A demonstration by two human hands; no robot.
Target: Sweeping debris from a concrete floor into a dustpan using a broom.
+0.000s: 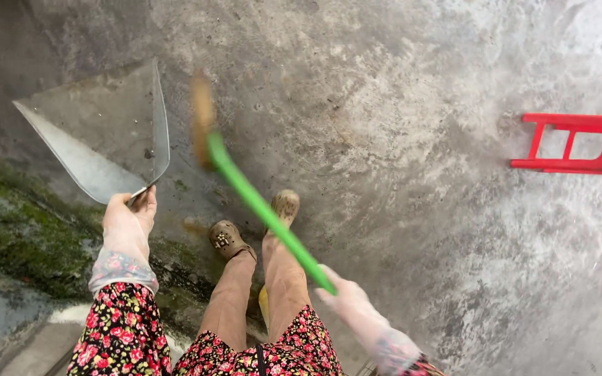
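My left hand (128, 217), in a thin clear glove, grips the short handle of a grey metal dustpan (102, 129) held above the concrete floor at the left. My right hand (348, 301), also gloved, is closed around a bright green broom handle (263, 209) that slants up and left. The brown broom head (202, 115) is blurred with motion just right of the dustpan. My two feet in muddy clogs (230, 239) stand between the hands.
A red plastic stool (574, 143) stands at the right edge. A mossy, dirty strip (22, 230) runs along the lower left beside a raised concrete edge. Grey, stained concrete floor (398, 125) spreads around me.
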